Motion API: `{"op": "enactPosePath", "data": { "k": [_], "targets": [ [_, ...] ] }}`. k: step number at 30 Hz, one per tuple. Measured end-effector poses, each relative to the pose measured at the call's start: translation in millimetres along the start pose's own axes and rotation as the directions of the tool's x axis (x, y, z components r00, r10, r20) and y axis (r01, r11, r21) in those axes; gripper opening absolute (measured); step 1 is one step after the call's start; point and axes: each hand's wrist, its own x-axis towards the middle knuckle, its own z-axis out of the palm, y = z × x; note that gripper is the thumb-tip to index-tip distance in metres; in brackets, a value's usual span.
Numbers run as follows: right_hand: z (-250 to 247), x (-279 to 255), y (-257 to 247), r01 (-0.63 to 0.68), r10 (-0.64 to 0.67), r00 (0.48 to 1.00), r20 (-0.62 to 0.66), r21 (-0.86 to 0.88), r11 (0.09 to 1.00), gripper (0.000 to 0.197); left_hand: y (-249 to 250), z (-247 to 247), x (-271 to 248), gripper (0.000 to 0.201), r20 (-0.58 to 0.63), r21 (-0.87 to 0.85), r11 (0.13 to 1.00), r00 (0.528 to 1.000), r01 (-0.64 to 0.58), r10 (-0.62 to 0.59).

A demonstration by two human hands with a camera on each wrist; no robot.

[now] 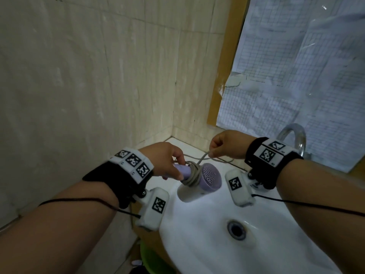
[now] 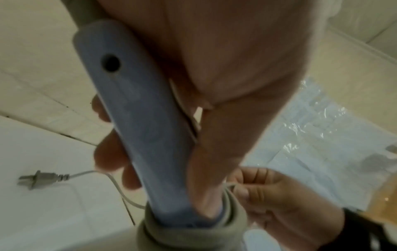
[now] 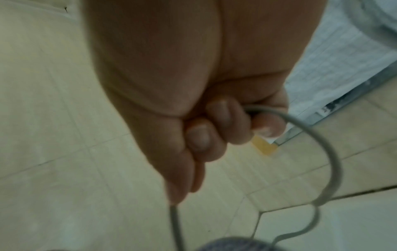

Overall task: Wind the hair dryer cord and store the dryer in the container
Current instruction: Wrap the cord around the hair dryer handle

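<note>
Your left hand (image 1: 167,159) grasps the handle of the hair dryer (image 1: 199,180), held over the far rim of the sink (image 1: 207,244). Cord (image 1: 194,173) coils wrap the handle's base. At 2 o'clock from the dryer, your right hand (image 1: 225,144) pinches the loose cord. The plug (image 2: 41,178) lies on the counter (image 2: 43,212).

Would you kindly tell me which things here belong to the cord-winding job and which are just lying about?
Part of the job:
- hair dryer, handle held in the left hand
- cord, partly coiled round it, pinched by the right hand
- plug, lying loose

Just there:
- sink
- faucet
- green tub below

No container is clearly identifiable.
</note>
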Motion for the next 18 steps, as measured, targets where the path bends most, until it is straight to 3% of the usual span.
{"op": "enactPosePath", "data": {
  "k": [5, 10, 13, 18],
  "targets": [
    [12.7, -0.1, -13.0, 0.048, -0.049, 0.996, -0.076, -0.005, 0.999, 0.012, 5.9, 11.8, 5.6, 0.030, -0.116, 0.116, 0.992, 0.993, 0.051, -0.037],
    [26.5, -0.4, -14.0, 0.044, -0.018, 0.993, -0.119, 0.215, 0.976, 0.020, 2.4, 22.6, 10.6, 0.034, -0.232, 0.104, 0.990, 0.970, 0.096, -0.070],
    [38.5, -3.5, -17.2, 0.085, -0.056, 0.994, -0.090, 0.357, 0.930, 0.025, -0.6, 28.0, 15.6, 0.032, -0.325, -0.002, 0.991, 0.937, 0.135, -0.128],
    [57.5, -11.5, -16.1, 0.140, -0.179, 0.983, 0.030, 0.502, 0.854, 0.026, -2.9, 27.8, 18.4, 0.034, -0.385, -0.372, 0.919, 0.880, 0.128, -0.278]
  ]
}}
